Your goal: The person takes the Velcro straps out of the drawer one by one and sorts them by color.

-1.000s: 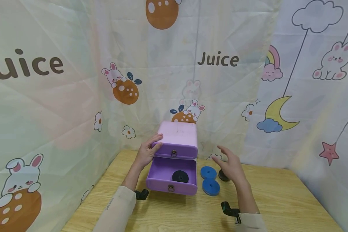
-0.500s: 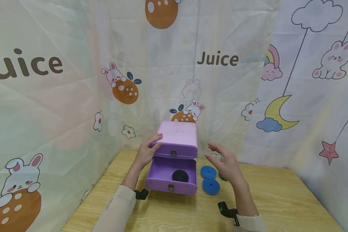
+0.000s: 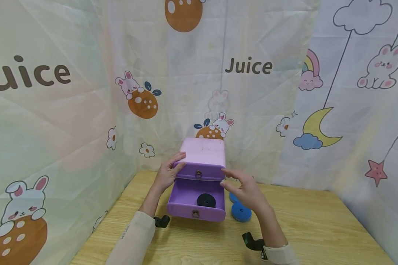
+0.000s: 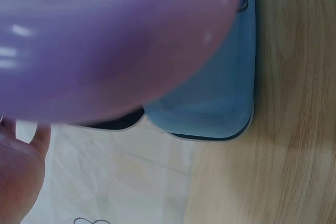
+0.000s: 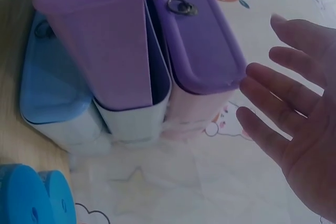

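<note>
A pink and purple drawer cabinet [image 3: 203,151] stands in the middle of the table in the head view. Its middle drawer [image 3: 196,212] is pulled out, and a black disc with a centre hole [image 3: 206,200] lies inside. My left hand [image 3: 167,175] grips the cabinet's upper left corner, fingers over the top and thumb on the front edge. To the right of the cabinet, my right hand [image 3: 243,187] hovers with spread fingers, holding nothing. Its fingertips are near the top drawer's [image 5: 202,35] right end, apart from it in the right wrist view. Two blue discs [image 3: 241,212] lie below that hand, one partly hidden.
A light blue bottom drawer [image 5: 55,72] sits pushed in under the pulled-out one. Printed cloth [image 3: 252,110] hangs behind and beside the wooden table [image 3: 305,221]. A black wrist mount [image 3: 252,242] juts out by the right wrist.
My right hand has moved left, towards the cabinet, and now covers part of the far blue disc and the second black disc. My left hand has stayed in place.
</note>
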A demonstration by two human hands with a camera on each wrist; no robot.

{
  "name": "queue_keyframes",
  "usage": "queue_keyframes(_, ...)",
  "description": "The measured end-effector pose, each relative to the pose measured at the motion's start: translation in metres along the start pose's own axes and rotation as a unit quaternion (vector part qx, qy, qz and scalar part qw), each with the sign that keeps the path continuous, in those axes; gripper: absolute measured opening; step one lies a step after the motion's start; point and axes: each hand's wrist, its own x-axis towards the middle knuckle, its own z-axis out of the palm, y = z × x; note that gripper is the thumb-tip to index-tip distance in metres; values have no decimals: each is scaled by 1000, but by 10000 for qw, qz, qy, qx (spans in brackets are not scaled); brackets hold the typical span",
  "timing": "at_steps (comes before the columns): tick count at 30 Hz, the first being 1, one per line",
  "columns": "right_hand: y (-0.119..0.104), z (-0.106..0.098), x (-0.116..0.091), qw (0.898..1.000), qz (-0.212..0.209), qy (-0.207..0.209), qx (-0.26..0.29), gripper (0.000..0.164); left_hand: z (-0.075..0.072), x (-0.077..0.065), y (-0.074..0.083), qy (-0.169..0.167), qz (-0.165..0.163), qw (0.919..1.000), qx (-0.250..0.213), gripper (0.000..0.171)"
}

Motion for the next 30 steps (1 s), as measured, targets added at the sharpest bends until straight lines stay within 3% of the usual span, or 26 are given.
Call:
queue_keyframes(11, -4, 19, 4, 9983, -222, -540, 3, 44, -1, -1, -1, -3, -62, 10000, -6, 42)
queue_keyframes(19, -2, 32, 7, 9964, -444, -672, -264, 41, -1, -1, 0, 30, 31, 9999, -90, 40)
queue_keyframes(26, 4, 41, 8, 9919, -557, -1145, 24, 40, 0, -1, 0, 61, 2, 10000, -59, 42)
queue_keyframes(30, 7, 45, 9, 9889, -522, -1386, -97, 40, 0, -1, -1, 58, 30, 10000, -58, 41)
